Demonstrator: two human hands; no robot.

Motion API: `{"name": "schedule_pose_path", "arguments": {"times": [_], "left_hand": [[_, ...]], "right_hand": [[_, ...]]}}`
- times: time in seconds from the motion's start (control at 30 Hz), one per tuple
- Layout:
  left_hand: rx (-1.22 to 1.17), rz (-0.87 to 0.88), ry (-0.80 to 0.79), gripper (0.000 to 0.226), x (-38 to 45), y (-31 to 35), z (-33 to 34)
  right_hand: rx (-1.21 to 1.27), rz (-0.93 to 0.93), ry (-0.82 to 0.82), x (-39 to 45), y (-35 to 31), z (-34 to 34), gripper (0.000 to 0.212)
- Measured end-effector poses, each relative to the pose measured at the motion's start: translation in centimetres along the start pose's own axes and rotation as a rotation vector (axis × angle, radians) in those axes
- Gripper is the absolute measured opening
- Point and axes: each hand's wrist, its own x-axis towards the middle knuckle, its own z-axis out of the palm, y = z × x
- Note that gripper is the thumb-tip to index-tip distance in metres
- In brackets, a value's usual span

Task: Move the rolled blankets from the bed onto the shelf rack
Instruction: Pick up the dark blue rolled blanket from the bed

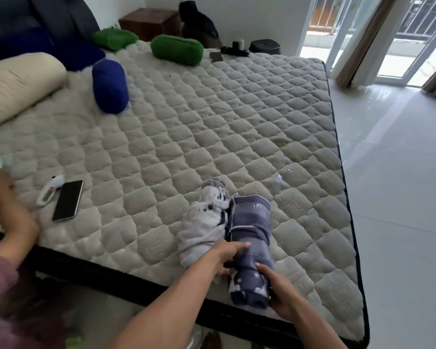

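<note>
Wide bare stretch of bed (212, 127) mid-mattress, open for reach. Grey-white roll (204, 227) touches purple roll (249, 238) on its left, blocking that side; right side free. Phone (68, 200) and white gadget (48, 191) lie well left; blue roll (110, 86) and green rolls (177, 49) far back.

I saw two rolled blankets side by side at the bed's near edge: a blue one (249, 248) and a pale grey one (204, 222).
</note>
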Motion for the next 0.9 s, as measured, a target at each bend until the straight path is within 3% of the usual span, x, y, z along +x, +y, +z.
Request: {"name": "schedule_pose_path", "arguments": {"times": [0.17, 0.27, 0.47, 0.77, 0.9], "left_hand": [[-0.052, 0.125, 0.045, 0.018, -1.9, 0.3, 1.4], [-0.089, 0.349, 0.154, 0.041, -3.4, 0.3, 2.3], [-0.257, 0.657, 0.405, 0.046, -9.7, -1.7, 1.7], [-0.688, 0.761, 0.773, 0.061, -22.0, -17.2, -4.9], [-0.822, 0.715, 0.96, 0.051, -29.4, -27.5, -6.4]], "right_hand": [[-0.083, -0.061, 0.035, -1.0, -2.7, -1.1, 0.038], [-0.09, -0.136, -0.046, -2.3, -5.2, -1.0, 0.032], [-0.127, -0.286, -0.282, -4.9, -7.8, 2.0, 0.035], [-0.557, -0.267, -0.794, -12.1, 0.9, 13.7, 0.052], [-0.773, -0.215, -1.056, -18.4, 8.5, 19.7, 0.055]]}}
